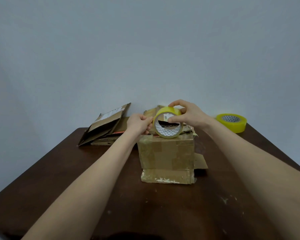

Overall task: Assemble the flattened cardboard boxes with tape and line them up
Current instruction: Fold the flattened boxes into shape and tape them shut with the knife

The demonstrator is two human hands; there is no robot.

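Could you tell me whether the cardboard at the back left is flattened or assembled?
Flattened: the cardboard lies in a loose flat pile on the table, unlike the standing box.

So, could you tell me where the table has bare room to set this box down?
Bare table lies left of the box, in front of the flattened cardboard, and along the near edge. The back is crowded: cardboard, spare tape roll.

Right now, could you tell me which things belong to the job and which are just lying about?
In the job: tape roll, held by left hand and right hand; upright box; flattened boxes.
Lying about: spare tape roll, untouched.
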